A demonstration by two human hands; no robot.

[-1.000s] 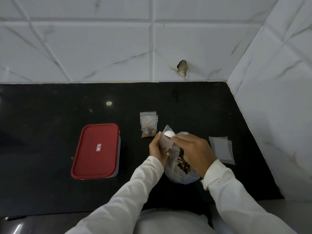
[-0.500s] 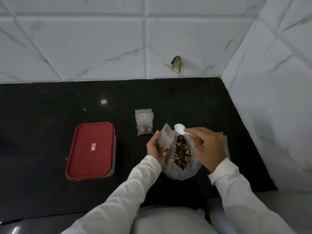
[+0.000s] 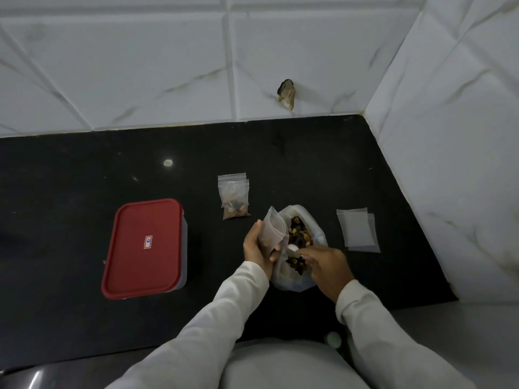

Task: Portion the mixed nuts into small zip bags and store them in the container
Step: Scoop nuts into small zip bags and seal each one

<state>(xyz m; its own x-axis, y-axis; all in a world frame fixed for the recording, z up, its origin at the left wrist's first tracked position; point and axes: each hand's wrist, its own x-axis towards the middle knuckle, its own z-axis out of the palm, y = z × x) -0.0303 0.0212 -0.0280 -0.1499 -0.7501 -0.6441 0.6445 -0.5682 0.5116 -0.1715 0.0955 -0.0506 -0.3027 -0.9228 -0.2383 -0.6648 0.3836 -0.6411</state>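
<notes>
An open bag of mixed nuts [image 3: 302, 237] sits on the black tabletop [image 3: 84, 164] directly before a person in white sleeves, midway through portioning. Against the nut bag's left edge, the left hand [image 3: 257, 248] grips a small zip bag [image 3: 273, 230], fingers curled round it, its mouth open and tilted toward the nuts. Over the nut bag's near rim, the right hand [image 3: 325, 262] pinches what looks to be a white spoon [image 3: 292, 248] (only its pale bowl shows between the two hands), down among the nuts. Just beyond the nut bag, to its left, lie filled zip bags [image 3: 234, 196], two by the look of their overlapping tops; to its right, near but apart, lies a short stack of empty zip bags [image 3: 358, 230]. Well to the nut bag's left stands the container [image 3: 144, 248], red lid on. By this showing the job is early: a couple of portions done, one in hand, several to fill, nothing yet stored
</notes>
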